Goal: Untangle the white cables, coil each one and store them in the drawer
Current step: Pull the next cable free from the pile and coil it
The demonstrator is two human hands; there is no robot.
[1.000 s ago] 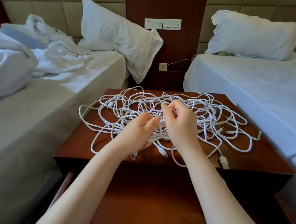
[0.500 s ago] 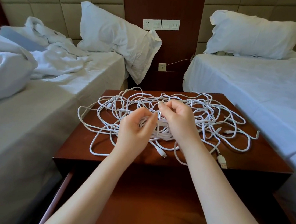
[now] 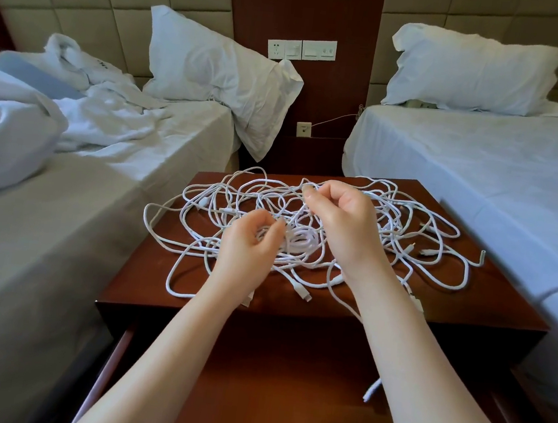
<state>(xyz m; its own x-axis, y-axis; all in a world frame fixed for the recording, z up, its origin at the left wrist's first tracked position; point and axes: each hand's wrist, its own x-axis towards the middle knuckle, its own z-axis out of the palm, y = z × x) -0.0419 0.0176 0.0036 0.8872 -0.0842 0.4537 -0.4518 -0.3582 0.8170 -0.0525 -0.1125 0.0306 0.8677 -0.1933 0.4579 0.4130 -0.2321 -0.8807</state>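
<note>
Dark reddish-brown wood nightstand (image 3: 495, 303), glossy top. On top: tangle of white cables (image 3: 298, 239), loops spread over most of surface, nearly to L, R & back edges. Connector ends (image 3: 306, 297) near front edge & R side. Open drawer (image 3: 285, 401) below front.

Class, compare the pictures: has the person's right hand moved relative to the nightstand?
Yes. The right hand, pinching the white cables, has shifted slightly up-frame, nearer the far edge of the nightstand.

This is a bedroom, like in a hotel. One white bed (image 3: 80, 225) sits left of the fingers (image 3: 313, 201), a second bed (image 3: 481, 170) right of them. Pillows (image 3: 210, 66) and wall plugs (image 3: 301, 49) are behind them.
</note>
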